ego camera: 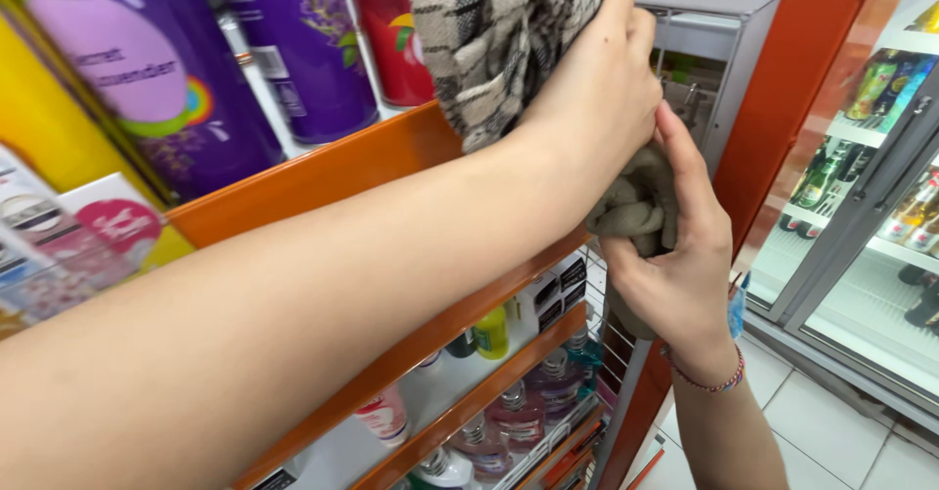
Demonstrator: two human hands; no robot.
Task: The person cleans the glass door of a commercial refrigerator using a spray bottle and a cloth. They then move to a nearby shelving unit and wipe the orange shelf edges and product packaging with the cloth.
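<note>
A checked grey-and-cream cloth [494, 40] is pressed against the top of an orange shelf unit, bunched under the left hand [597, 89]. The left grip is closed over the cloth's upper part, fingers curled across the top of the fabric so that the checked weave spills out to the side of the knuckles and down past the wrist. The lower part of the cloth [636, 206] hangs below that grip as a twisted, plainer grey-brown wad, and there the right hand [675, 265] takes it: the right grip is wrapped around this tail from beneath, thumb pointing up and touching the heel of the left hand. So the cloth runs between both grips, the left one above, the right one just below it.

On the right wrist sits a thin beaded bracelet [709, 384]. Just under the left forearm runs the orange shelf edge [323, 172]; behind the left grip stand purple bottles [293, 40] and a red one [391, 30]. Below the right grip, lower shelves carry small pump bottles [514, 417] of pink and clear liquid. Well off beyond the right grip, a glass-door cooler [861, 206] holds drink bottles above a white tiled floor [831, 441].
</note>
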